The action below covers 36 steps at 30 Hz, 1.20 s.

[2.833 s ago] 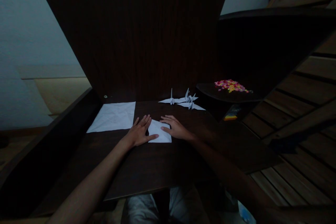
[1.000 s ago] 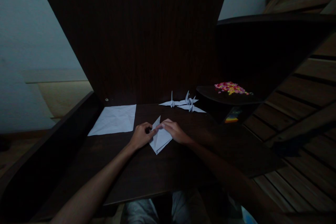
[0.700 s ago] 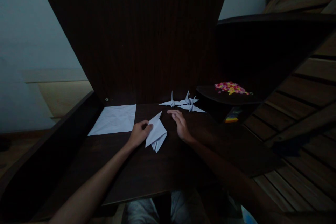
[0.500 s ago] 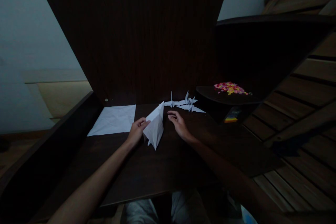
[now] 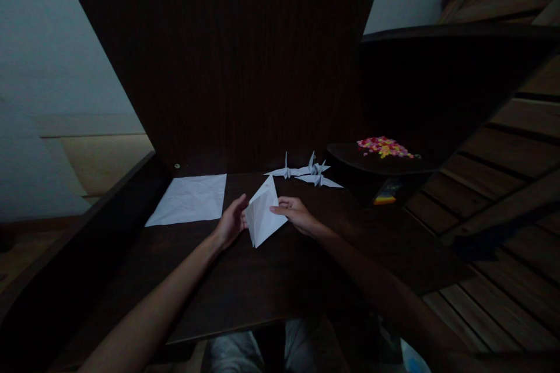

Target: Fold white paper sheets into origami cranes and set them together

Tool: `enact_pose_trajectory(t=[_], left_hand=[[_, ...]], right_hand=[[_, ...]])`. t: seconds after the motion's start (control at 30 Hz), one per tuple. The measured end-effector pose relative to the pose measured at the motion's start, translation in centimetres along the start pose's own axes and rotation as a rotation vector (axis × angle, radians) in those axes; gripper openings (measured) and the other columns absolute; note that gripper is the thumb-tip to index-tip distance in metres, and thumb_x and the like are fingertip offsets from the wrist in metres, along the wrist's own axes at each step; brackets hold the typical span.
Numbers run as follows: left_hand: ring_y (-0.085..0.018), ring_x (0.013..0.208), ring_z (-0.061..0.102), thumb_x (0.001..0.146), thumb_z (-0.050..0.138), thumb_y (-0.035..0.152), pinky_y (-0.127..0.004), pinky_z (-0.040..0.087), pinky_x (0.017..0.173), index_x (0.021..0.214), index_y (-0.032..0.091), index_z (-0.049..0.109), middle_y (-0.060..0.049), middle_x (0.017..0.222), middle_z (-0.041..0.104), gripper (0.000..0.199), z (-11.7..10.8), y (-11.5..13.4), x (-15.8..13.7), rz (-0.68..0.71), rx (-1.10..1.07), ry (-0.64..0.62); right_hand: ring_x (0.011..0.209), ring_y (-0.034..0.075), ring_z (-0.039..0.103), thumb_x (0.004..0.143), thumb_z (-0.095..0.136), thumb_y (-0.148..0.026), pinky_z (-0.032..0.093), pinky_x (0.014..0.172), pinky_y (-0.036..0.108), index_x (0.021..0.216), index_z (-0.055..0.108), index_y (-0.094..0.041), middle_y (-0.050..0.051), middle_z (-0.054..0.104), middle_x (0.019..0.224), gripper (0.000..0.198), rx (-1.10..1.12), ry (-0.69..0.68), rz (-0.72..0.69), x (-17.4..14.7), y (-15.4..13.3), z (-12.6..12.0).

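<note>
A partly folded sheet of white paper (image 5: 265,215), shaped like a diamond, is held up over the dark desk. My right hand (image 5: 296,214) pinches its right corner, thumb on the near face. Beside the left edge is my left hand (image 5: 233,221), its fingers apart and its fingertips close to or touching the paper. Several folded white paper cranes (image 5: 319,179) stand just behind, near the back panel. To the left lies a flat, creased white sheet (image 5: 192,199).
A dark corner shelf (image 5: 350,157) at the right bears a heap of small pink, red and yellow pieces (image 5: 385,147). Under it sits a small yellow item (image 5: 385,200). A raised side board (image 5: 87,233) bounds the desk (image 5: 245,297) on the left.
My right hand has moved in and taken the folded paper's right corner. My left hand has let go and opened. The paper has turned, its broad face now toward me.
</note>
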State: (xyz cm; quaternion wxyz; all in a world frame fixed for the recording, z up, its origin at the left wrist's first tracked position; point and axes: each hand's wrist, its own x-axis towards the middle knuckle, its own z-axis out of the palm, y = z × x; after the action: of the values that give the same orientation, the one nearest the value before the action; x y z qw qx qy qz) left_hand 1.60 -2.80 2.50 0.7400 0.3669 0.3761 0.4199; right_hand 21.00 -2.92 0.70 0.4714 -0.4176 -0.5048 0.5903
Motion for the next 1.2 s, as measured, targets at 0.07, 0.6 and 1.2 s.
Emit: enact_pose_trajectory(t=[0.07,0.6,1.2], left_hand=[[-0.019,0.07,0.065,0.074,0.063,0.043,-0.027,0.049,0.062,0.087,0.012,0.066,-0.007,0.08,0.07,0.033,0.0,0.0,0.0,0.012,0.026,0.026],[-0.02,0.086,0.061,0.068,0.065,0.019,-0.035,0.048,0.078,0.104,0.017,0.061,-0.008,0.099,0.066,0.037,-2.2,-0.6,0.9,0.493,0.892,0.093],[-0.03,0.09,0.057,0.06,0.076,0.046,-0.044,0.03,0.094,0.094,0.022,0.073,-0.012,0.105,0.07,0.043,-2.4,1.2,-0.7,0.721,1.397,-0.282]], right_hand=[[0.061,0.013,0.059,0.059,0.077,-0.032,0.042,0.058,0.023,0.076,0.065,-0.014,0.001,0.066,0.071,0.028,-0.027,-0.006,0.021,0.0,-0.1,-0.2],[0.073,0.015,0.056,0.069,0.069,-0.021,0.046,0.07,0.032,0.109,0.055,-0.017,0.005,0.06,0.094,0.043,-0.789,0.055,-0.324,0.3,1.0,-1.1],[0.121,0.029,0.041,0.085,0.055,-0.038,0.03,0.101,0.05,0.126,0.055,-0.027,0.003,0.052,0.135,0.043,-1.124,-0.316,-0.389,-0.5,-0.3,-1.5]])
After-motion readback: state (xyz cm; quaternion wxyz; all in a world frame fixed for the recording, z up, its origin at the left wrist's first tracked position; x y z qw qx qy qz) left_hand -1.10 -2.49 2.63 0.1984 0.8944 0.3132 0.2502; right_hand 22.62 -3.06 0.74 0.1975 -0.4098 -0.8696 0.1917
